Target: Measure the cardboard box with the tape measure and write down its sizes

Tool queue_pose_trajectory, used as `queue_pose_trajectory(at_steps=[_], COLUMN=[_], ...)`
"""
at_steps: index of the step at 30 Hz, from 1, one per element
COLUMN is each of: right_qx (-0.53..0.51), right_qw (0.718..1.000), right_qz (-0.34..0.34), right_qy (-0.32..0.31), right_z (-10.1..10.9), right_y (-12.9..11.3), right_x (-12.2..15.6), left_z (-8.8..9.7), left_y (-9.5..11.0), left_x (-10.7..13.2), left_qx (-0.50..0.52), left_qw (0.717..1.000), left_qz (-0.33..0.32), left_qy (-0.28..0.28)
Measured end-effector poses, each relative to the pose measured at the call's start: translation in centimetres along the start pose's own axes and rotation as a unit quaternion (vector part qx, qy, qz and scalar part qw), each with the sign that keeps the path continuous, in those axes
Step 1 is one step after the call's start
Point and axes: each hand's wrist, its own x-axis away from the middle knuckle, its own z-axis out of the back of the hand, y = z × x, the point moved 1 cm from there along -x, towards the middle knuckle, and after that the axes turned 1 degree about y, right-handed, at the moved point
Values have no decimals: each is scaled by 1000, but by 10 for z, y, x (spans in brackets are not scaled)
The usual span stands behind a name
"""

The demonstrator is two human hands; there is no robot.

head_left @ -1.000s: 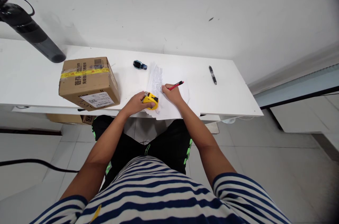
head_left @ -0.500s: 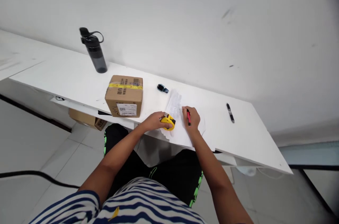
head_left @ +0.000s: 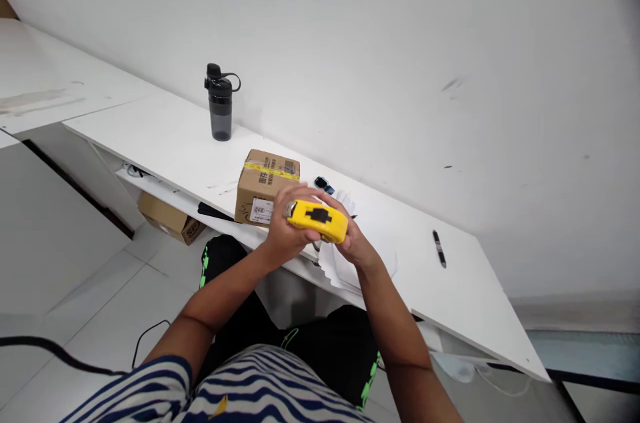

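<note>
Both my hands hold a yellow tape measure (head_left: 318, 219) up in the air above the front edge of the white desk (head_left: 450, 289). My left hand (head_left: 284, 236) wraps its left end from below and behind. My right hand (head_left: 351, 241) grips its right end. Under the hands lie white sheets of paper (head_left: 345, 269). The red pen is hidden from view. A taped cardboard box (head_left: 265, 184) stands on the desk just left of the hands.
A dark water bottle (head_left: 221, 105) stands at the back left of the desk. A small blue-black watch (head_left: 324, 184) lies behind the box. A black marker (head_left: 439, 248) rests to the right. Another cardboard box (head_left: 167, 219) sits under the desk. A cable (head_left: 60, 353) runs over the tiled floor.
The tape measure has been lifted off the paper into the air. My right hand has left writing on the sheet and joined the left on it. The view swung left.
</note>
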Motion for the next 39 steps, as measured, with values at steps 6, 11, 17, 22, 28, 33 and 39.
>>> queue_pose_trajectory(at_steps=[6,11,17,22,28,33,39], right_qx=[-56,-25,139,178,192,221,222], right_qw=[997,998,988,981,970,962,962], right_qz=[9,-21,-61,-76,-119,-116,-111], right_qy=[57,44,4,-19,-95,-107,-109], right_z=[-64,-57,-34,-41,-38,-37,-35], right_y=[-39,-38,-25,-14,-20,-22,-28], right_x=[-62,-127,-183,-184,-190,-199,-195], left_z=[41,87,109,88,87,86,81], left_y=[11,-18,-75,-108,-108,-104,-102], left_x=[-39,-59,-42,-24,-24,-24,-24], left_qx=[-120,-223,-72,100,109,108,88], left_qw=[990,967,972,969,978,981,981], left_qz=[30,99,219,226,180,161,165], left_qy=[67,74,40,25,16,32,60])
